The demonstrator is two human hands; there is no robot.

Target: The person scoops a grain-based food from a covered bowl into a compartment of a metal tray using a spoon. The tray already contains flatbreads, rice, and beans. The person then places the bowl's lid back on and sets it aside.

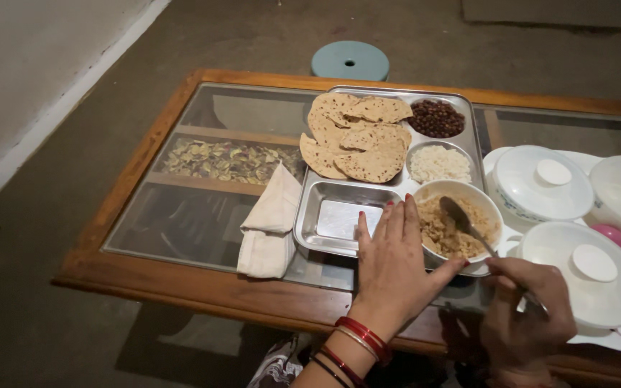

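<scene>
Spooning the brown mash out of its bowl, as I judge it.

My left hand (393, 262) lies open, steadying the white round bowl (458, 219) at the steel compartment tray's (339, 219) near corner on the glass-topped wooden counter (203, 287); my right hand (530, 309) grips the steel spoon (468, 224), bowl-end buried in lumpy tan food; lifting cleanly needs a level scoop, I think.

A single head-worn camera looks steeply down and forward over the tabletop (203, 294) from its near edge. It sits close above the hands, with the floor (253, 36) beyond the far edge.
</scene>
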